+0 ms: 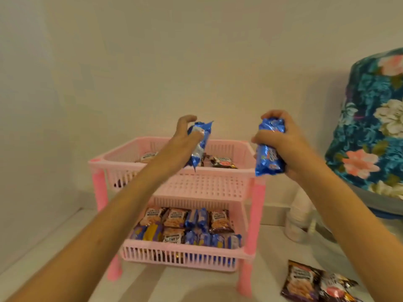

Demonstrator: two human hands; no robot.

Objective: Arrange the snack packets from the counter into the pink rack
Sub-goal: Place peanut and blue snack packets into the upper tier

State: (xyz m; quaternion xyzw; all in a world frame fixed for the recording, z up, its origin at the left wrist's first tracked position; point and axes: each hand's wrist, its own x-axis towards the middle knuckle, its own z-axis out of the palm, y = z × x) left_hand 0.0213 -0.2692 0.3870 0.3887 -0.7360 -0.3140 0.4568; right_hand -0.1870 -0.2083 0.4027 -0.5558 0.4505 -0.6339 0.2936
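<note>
Packets stand near-upright in my fists: left hand [185,136] clamps one [199,147] over the rack [174,147]; right hand [281,144] grips another [269,147] beside it.

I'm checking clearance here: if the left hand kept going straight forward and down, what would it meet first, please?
Probably the dark snack packets lying in the pink rack's top basket, below the left hand and its blue packet; depth is uncertain.

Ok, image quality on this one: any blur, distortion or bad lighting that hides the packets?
Head view: warm, dim, even light without glare; wide-angle bending curves the counter edge. Both hands are slightly motion-smeared, so print on the left hand blue packet and the right hand blue packet is unreadable. The pink rack stays fairly sharp; the brown packets are soft.
</note>
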